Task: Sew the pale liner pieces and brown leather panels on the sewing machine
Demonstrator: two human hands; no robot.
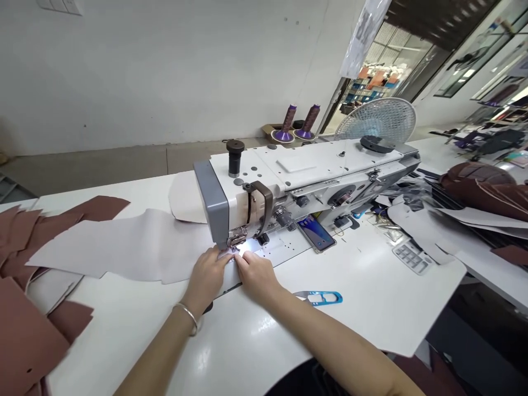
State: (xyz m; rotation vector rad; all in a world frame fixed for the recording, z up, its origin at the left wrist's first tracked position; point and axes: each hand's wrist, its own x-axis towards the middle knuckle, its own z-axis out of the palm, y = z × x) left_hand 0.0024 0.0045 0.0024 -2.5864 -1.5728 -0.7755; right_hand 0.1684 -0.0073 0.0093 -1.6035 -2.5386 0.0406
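Observation:
My left hand (207,276) and my right hand (256,274) rest side by side just in front of the presser foot (237,240) of a white and grey sewing machine (305,176). Both hands have their fingers curled down and pressed on a pale grey piece of material (124,247) that runs from the needle out to the left across the white table (371,291). The machine's lamp lights the spot between my fingertips. A metal bangle (187,316) sits on my left wrist.
Brown cut pieces (25,308) lie stacked at the left. Blue thread snips (319,297) lie right of my right arm. A phone (317,232) leans by the machine, a calculator (411,256) further right. Two purple thread cones (297,124) and a fan (377,118) stand behind.

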